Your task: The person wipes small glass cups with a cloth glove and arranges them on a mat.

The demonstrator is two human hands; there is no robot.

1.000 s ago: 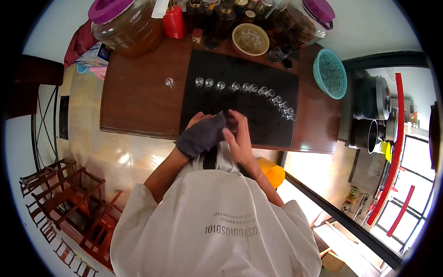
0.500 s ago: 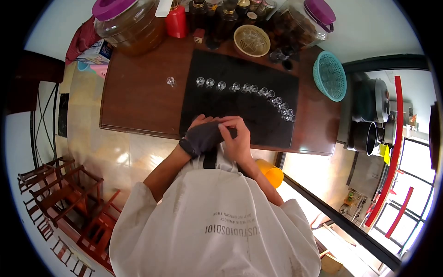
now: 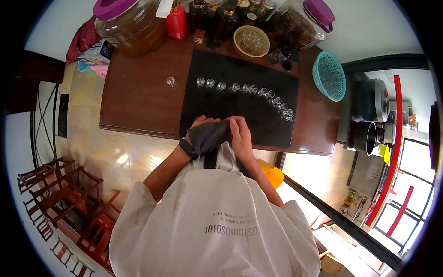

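Observation:
A dark grey cloth (image 3: 208,137) lies over the back of my left hand (image 3: 198,122), which is closed on it near the front edge of the table. My right hand (image 3: 241,139) pinches the cloth from the other side, its fingertips close to those of the left. Whether something small is inside the cloth cannot be seen. Beyond my hands, several small clear glasses (image 3: 236,87) stand in a curved row on a black mat (image 3: 221,67). One more glass (image 3: 171,81) is by itself on the brown wood, left of the mat.
A yellow basket (image 3: 251,40) and a turquoise basket (image 3: 329,76) hold more glassware. Large jars with purple lids (image 3: 320,11), dark bottles and a red bottle (image 3: 176,22) line the back. An orange bin (image 3: 271,174) is below the table's front edge. Wooden chairs (image 3: 69,189) are at left.
My right hand has shifted slightly right and its fingers have straightened, leaving more of the cloth in view. The glasses have not moved.

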